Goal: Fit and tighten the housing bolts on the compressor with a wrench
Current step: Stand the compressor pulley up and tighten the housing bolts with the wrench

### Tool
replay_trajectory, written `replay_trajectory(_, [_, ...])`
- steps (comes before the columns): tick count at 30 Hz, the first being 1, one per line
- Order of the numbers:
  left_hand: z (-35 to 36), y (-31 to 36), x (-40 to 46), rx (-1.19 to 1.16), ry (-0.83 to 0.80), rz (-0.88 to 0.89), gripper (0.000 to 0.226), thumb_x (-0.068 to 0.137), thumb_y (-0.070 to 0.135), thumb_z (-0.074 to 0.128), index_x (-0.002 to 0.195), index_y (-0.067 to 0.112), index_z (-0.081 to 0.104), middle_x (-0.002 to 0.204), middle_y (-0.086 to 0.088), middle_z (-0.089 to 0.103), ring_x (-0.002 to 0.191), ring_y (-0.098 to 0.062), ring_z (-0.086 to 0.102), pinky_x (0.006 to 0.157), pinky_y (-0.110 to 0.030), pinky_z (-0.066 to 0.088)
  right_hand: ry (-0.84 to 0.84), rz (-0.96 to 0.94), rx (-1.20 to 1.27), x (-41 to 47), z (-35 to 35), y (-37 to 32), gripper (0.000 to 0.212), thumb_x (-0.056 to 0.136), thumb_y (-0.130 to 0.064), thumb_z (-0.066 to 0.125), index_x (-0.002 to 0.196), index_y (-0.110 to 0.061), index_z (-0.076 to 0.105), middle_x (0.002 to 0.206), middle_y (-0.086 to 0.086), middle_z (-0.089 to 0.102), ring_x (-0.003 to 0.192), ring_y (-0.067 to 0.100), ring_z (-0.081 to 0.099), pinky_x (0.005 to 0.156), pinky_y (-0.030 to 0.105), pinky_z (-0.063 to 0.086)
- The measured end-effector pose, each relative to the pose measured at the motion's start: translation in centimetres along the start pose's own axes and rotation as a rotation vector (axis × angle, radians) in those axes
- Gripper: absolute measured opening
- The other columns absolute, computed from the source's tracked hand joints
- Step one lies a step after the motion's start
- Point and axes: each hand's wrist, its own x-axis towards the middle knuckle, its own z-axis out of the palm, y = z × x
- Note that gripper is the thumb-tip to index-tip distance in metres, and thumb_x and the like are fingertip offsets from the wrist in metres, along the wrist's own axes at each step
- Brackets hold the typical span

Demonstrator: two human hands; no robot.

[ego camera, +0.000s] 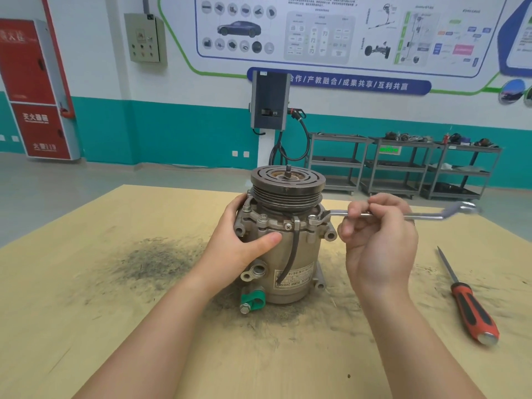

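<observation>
1. Compressor point(283, 249) stands upright on its rear end near the middle of the wooden bench point(115, 326), pulley point(288, 182) on top. From the head view, the only one I have, I judge the step in hand to be tightening one housing bolt at the front flange.

2. My left hand point(241, 243) wraps the housing's left side, thumb laid across the front, fingers curled round behind the flange. I would keep that grip firm so the body cannot twist on the bench as the wrench point(374, 216) loads up.

3. My right hand point(377, 240) pinches the wrench shank about midway, fingers curled over it. The ring end sits on a bolt head point(313, 218) at the flange's right front; the far end reaches well off to the right and is blurred.

4. To do this well, I would check the ring is fully down and level on the head before pulling, slide my grip further out along the shank for leverage, and swing in short, steady arcs. Whether the bolt is snug already I cannot tell.

5. Counted: one compressor, one wrench, one red-and-black-handled screwdriver point(466, 300) lying on the bench well to the right.

6. Two further bolt heads point(262, 217) show along the flange's left front, making three bolts visible; any behind the pulley are hidden.
</observation>
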Motion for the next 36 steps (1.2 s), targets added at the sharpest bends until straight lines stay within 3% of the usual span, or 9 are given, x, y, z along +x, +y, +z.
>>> replay_trajectory(2, [0.0, -0.1, 0.0, 0.006, 0.005, -0.006, 0.098, 0.052, 0.06, 0.081, 0.138, 0.049, 0.035, 0.132, 0.019, 0.059, 0.118, 0.0, 0.06, 0.097, -0.03, 0.054, 0.004, -0.25, -0.137, -1.8, 0.3, 0.5, 0.02, 0.087, -0.001, 0.039, 0.084, -0.016, 0.051, 0.063, 0.005, 0.062, 0.048, 0.02, 0.05, 0.049, 0.025, 0.042])
replay_trajectory(5, [0.0, -0.2, 0.0, 0.018, 0.012, -0.006, 0.09, 0.053, 0.061, 0.082, 0.13, 0.057, 0.036, 0.13, 0.021, 0.06, 0.116, 0.001, 0.061, 0.097, -0.029, 0.054, -0.175, -0.566, -0.41, -4.6, 1.1, 2.0, 0.019, 0.092, -0.01, 0.045, 0.095, -0.023, 0.058, 0.083, -0.001, 0.062, 0.07, 0.014, 0.059, 0.065, 0.022, 0.048])
replay_trajectory(8, [0.1, -0.4, 0.1, 0.018, 0.017, -0.002, 0.094, 0.053, 0.061, 0.081, 0.135, 0.054, 0.037, 0.13, 0.021, 0.06, 0.116, 0.003, 0.06, 0.096, -0.025, 0.053, -0.275, -0.626, -0.525, -5.3, 1.4, 2.7, 0.013, 0.1, -0.024, 0.043, 0.107, -0.023, 0.054, 0.093, -0.008, 0.059, 0.084, 0.004, 0.059, 0.075, 0.015, 0.046])
replay_trajectory(11, [0.0, -0.3, 0.0, 0.026, 0.014, -0.009, 0.089, 0.052, 0.063, 0.081, 0.129, 0.059, 0.037, 0.13, 0.023, 0.058, 0.115, 0.006, 0.059, 0.09, -0.019, 0.053, -0.328, -0.65, -0.488, -4.2, 1.3, 1.2, 0.012, 0.103, -0.024, 0.036, 0.105, -0.022, 0.048, 0.084, -0.004, 0.06, 0.073, 0.007, 0.058, 0.068, 0.018, 0.046])
replay_trajectory(15, [0.0, -0.1, 0.0, 0.003, 0.007, -0.022, 0.082, 0.051, 0.063, 0.081, 0.12, 0.065, 0.036, 0.131, 0.022, 0.058, 0.117, 0.003, 0.059, 0.089, -0.019, 0.054, -0.068, -0.368, -0.197, -2.3, 0.7, -0.6, 0.016, 0.102, -0.015, 0.028, 0.096, -0.019, 0.042, 0.064, -0.003, 0.064, 0.051, 0.012, 0.052, 0.054, 0.021, 0.042])
replay_trajectory(18, [0.1, -0.1, -0.1, -0.01, 0.011, -0.021, 0.084, 0.052, 0.061, 0.081, 0.123, 0.062, 0.036, 0.13, 0.023, 0.058, 0.115, 0.006, 0.059, 0.086, -0.016, 0.054, 0.015, -0.102, -0.032, -1.0, 0.0, -1.0, 0.02, 0.105, -0.009, 0.027, 0.094, -0.015, 0.042, 0.058, 0.002, 0.062, 0.046, 0.016, 0.049, 0.049, 0.022, 0.041])
replay_trajectory(21, [0.2, 0.0, -0.1, -0.012, 0.017, -0.013, 0.089, 0.051, 0.06, 0.08, 0.129, 0.057, 0.037, 0.13, 0.024, 0.058, 0.114, 0.006, 0.059, 0.082, -0.011, 0.052, 0.009, 0.04, 0.067, -0.2, -0.3, -1.0, 0.019, 0.104, -0.006, 0.027, 0.094, -0.013, 0.042, 0.059, 0.006, 0.061, 0.046, 0.018, 0.048, 0.048, 0.023, 0.041])
replay_trajectory(28, [0.2, 0.0, -0.2, -0.008, 0.004, -0.019, 0.102, 0.053, 0.06, 0.08, 0.142, 0.045, 0.033, 0.136, 0.018, 0.057, 0.118, 0.003, 0.059, 0.095, -0.023, 0.053, -0.09, 0.327, 0.199, 1.9, -1.0, -0.8, 0.02, 0.099, -0.004, 0.029, 0.092, -0.011, 0.046, 0.059, 0.006, 0.055, 0.046, 0.017, 0.045, 0.046, 0.023, 0.04])
replay_trajectory(36, [0.4, -0.2, -0.2, -0.018, 0.028, -0.022, 0.096, 0.053, 0.06, 0.081, 0.138, 0.05, 0.035, 0.136, 0.016, 0.056, 0.121, -0.003, 0.058, 0.101, -0.037, 0.053, -0.105, 0.378, 0.208, 3.0, -1.0, -0.1, 0.019, 0.097, -0.005, 0.027, 0.091, -0.012, 0.044, 0.056, 0.002, 0.048, 0.04, 0.014, 0.039, 0.043, 0.021, 0.034])
